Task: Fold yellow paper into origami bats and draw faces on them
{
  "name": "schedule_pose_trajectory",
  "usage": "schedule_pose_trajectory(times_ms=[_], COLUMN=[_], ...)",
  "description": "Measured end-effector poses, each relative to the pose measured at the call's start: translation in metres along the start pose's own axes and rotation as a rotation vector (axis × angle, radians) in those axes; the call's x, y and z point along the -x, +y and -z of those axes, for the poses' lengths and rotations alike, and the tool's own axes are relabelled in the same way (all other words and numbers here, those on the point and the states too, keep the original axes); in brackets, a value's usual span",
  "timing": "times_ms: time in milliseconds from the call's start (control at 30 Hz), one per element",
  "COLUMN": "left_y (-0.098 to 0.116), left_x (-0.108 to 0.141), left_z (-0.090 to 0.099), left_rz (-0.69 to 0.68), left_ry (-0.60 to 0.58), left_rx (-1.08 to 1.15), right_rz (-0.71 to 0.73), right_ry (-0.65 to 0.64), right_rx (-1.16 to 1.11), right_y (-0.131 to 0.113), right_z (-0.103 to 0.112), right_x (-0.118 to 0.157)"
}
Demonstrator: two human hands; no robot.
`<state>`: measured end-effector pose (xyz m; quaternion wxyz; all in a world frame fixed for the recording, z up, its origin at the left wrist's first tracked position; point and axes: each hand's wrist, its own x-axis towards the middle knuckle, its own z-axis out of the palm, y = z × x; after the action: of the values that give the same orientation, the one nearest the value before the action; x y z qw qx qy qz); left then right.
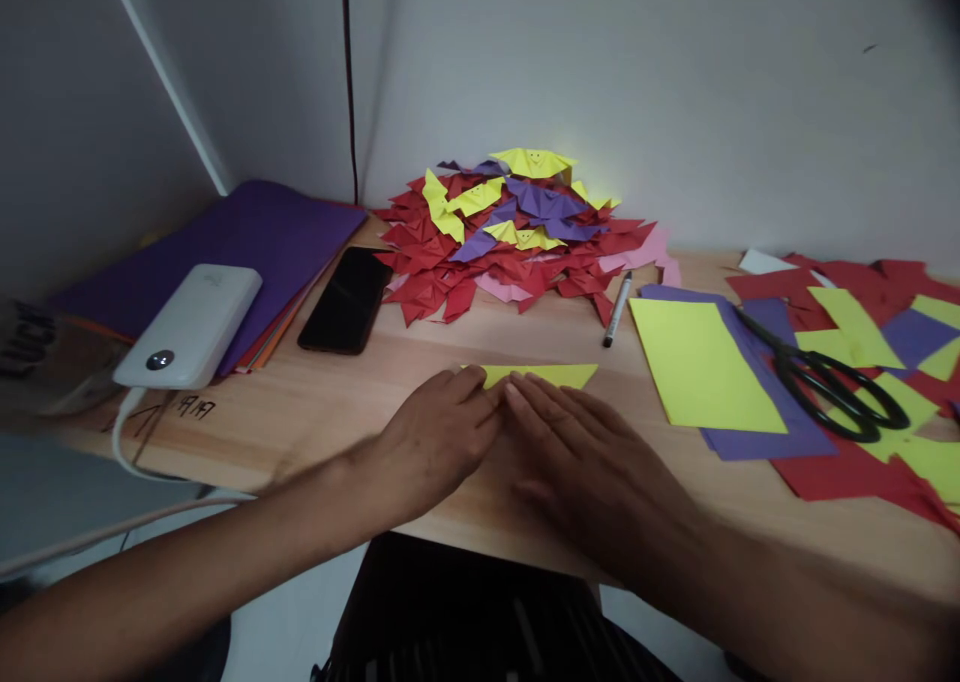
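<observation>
Head view: the left hand (442,440) is at the centre of the frame, fingers bent, fingertips on the folded yellow paper (577,374); whether it pinches the sheet cannot be told. The right hand (600,457), beside it, is spread flat, fingers extended over the paper's near edge. The paper lies on the bench (442,347) at frame centre, partly covered by both hands.

Right of centre, a pen (618,310) lies near a yellow sheet (705,362), which rests on purple sheets (765,445). Scissors (791,364) with black handles lie across these and the mixed paper scraps (832,470) at the right edge.

Upper centre: a heap of folded paper figures (480,262), red, purple, yellow and pink, some yellow ones bearing drawn faces. Left of it, a dark phone (347,300). Upper left: a white power bank (199,322), cable (120,437) attached, on a purple-topped paper stack (270,224).
</observation>
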<state>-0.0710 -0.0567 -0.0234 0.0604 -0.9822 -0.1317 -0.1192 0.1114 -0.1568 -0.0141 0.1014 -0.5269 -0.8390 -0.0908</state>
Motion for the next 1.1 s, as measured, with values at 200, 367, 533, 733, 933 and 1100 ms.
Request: schedule_pose_trajectory(times_ms=[200,367,533,733,933,1100], left_y=[0.005,0.009,0.016,0.022,0.022,0.020], left_x=[0.001,0.005,0.010,0.011,0.010,0.012], left_z=[0.004,0.003,0.004,0.004,0.003,-0.002], left_rz=[0.043,0.077,0.146,0.204,0.216,0.189], left_ry=[0.016,0.057,0.067,0.094,0.095,0.165], left_rx=[-0.010,-0.019,-0.006,0.025,0.094,0.058], right_rz=[-0.042,-0.098,-0.154,-0.176,-0.025,-0.105], right_ry=[-0.072,-0.103,-0.123,-0.086,-0.127,-0.172], right_rx=[0.048,0.123,0.185,0.171,0.014,0.034], right_y=[-0.008,-0.009,-0.009,-0.002,-0.008,-0.009], right_z=[-0.007,-0.004,0.004,0.012,0.000,0.001], right_x=[0.003,0.007,0.004,-0.001,-0.005,-0.007])
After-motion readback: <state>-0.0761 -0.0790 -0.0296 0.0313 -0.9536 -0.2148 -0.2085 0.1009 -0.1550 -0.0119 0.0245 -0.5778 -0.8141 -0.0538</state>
